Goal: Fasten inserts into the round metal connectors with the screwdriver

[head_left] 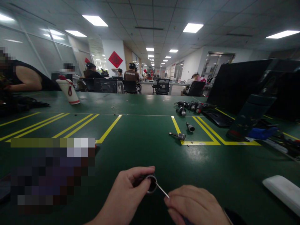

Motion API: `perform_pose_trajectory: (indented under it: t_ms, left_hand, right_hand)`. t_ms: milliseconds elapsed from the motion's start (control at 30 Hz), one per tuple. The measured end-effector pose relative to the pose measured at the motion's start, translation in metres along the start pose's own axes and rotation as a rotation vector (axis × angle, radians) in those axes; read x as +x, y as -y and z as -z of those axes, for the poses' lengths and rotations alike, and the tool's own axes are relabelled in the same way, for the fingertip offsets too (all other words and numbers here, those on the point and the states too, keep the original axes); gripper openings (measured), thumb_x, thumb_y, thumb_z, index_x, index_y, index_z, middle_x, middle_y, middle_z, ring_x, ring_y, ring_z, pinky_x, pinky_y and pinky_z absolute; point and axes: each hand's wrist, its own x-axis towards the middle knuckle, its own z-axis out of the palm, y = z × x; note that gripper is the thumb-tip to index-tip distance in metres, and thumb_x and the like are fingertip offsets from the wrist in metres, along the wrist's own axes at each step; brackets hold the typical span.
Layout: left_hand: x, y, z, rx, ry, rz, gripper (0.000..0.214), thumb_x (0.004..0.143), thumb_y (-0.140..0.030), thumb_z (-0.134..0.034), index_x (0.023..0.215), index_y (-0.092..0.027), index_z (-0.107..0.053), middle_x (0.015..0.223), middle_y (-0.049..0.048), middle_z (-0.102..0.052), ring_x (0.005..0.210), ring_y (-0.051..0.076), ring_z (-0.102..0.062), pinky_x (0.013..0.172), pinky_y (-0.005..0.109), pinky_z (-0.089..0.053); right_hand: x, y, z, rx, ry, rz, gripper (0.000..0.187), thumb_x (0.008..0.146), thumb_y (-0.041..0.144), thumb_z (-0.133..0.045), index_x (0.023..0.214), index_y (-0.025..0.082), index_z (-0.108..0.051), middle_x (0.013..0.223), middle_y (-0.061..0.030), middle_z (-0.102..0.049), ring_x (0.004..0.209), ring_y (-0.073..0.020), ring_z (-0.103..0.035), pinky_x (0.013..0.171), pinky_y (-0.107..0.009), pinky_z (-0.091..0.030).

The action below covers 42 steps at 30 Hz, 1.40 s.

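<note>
My left hand point(127, 192) grips a hole saw point(155, 185) by its sides, its round hollow mouth tilted toward the right. In my right hand point(194, 201) is a thin-shafted screwdriver point(162, 190); its bluish handle is mostly hidden under the fingers. The shaft's far end reaches the mouth of the hole saw; whether it touches the inside I cannot tell. Two similar metal hole saws, one with a long shank point(181, 136) and one shorter point(191, 127), lie farther off on the green table point(140, 150). Small dark nut-like pieces point(188, 145) lie near them.
Yellow tape lines point(110, 128) mark the table. A dark bottle point(252, 115), a black monitor point(253, 78) and a white case point(284, 190) stand or lie right. Dark metal parts point(182, 111) lie beyond. A white cup point(68, 90) stands left, near a person point(28, 75).
</note>
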Motion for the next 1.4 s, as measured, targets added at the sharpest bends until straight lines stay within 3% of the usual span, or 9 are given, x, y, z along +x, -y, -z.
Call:
perform_pose_trajectory:
  t_ms: [400,500,667,1033,1133,1267,1400]
  left_hand:
    - [0.002,0.004,-0.001,0.0,0.019,-0.006,0.025,0.064,-0.019,-0.063,0.086,-0.015,-0.074,0.078,0.0046,-0.075,0.072,0.02,-0.067,0.066,0.029,-0.052]
    - [0.001,0.001,-0.002,-0.019,0.028,0.031,0.026,0.063,-0.018,-0.062,0.087,-0.015,-0.074,0.08,0.0054,-0.075,0.074,0.02,-0.067,0.067,0.029,-0.051]
    - [-0.001,-0.005,-0.001,-0.067,-0.028,0.076,0.031,0.062,-0.013,-0.059,0.09,-0.017,-0.074,0.085,0.005,-0.075,0.081,0.021,-0.066,0.073,0.029,-0.05]
    - [-0.001,0.006,0.0,-0.028,0.025,0.023,0.034,0.061,-0.013,-0.062,0.093,-0.018,-0.073,0.09,0.0046,-0.076,0.084,0.022,-0.067,0.079,0.032,-0.05]
    - [0.003,0.014,0.003,-0.02,0.061,-0.023,0.033,0.063,-0.016,-0.063,0.095,-0.019,-0.073,0.092,0.006,-0.075,0.087,0.023,-0.067,0.081,0.034,-0.05]
    - [0.005,0.015,0.004,0.015,0.063,-0.024,0.036,0.065,-0.018,-0.063,0.1,-0.018,-0.071,0.086,0.0066,-0.076,0.085,0.023,-0.067,0.081,0.035,-0.049]
    - [0.003,0.005,0.001,0.014,0.017,-0.003,0.034,0.065,-0.015,-0.061,0.097,-0.018,-0.072,0.084,0.0047,-0.076,0.083,0.022,-0.067,0.08,0.032,-0.05]
  right_hand:
    - [0.001,0.002,-0.005,-0.003,-0.077,0.014,0.016,0.083,0.008,-0.05,0.085,0.015,-0.064,0.067,-0.004,-0.072,0.055,-0.0132,-0.067,0.052,-0.019,-0.054]
    - [0.004,0.001,0.0,0.062,-0.049,-0.033,0.015,0.081,0.008,-0.052,0.085,0.017,-0.064,0.069,-0.0036,-0.073,0.058,-0.0131,-0.068,0.054,-0.018,-0.054]
    - [0.007,0.002,0.007,0.204,0.03,-0.233,0.017,0.081,0.008,-0.05,0.074,0.016,-0.063,0.063,-0.0021,-0.069,0.056,-0.0115,-0.065,0.054,-0.017,-0.051]
    - [0.002,0.0,-0.002,0.228,0.117,-0.185,0.016,0.076,0.003,-0.053,0.077,0.012,-0.066,0.071,-0.0071,-0.072,0.064,-0.0153,-0.067,0.062,-0.021,-0.052]
    - [0.001,-0.003,-0.002,0.42,0.101,-0.478,0.015,0.081,0.013,-0.054,0.073,0.012,-0.067,0.067,-0.0079,-0.07,0.06,-0.0154,-0.066,0.057,-0.023,-0.052]
    - [0.0,-0.011,-0.009,0.951,-0.059,-0.995,0.023,0.082,0.035,-0.06,0.074,0.014,-0.065,0.067,-0.0066,-0.07,0.056,-0.0134,-0.064,0.054,-0.024,-0.052]
    - [0.0,-0.013,-0.018,1.225,-0.203,-1.128,0.025,0.074,0.038,-0.068,0.072,0.014,-0.066,0.064,-0.0051,-0.07,0.052,-0.0119,-0.063,0.052,-0.024,-0.051]
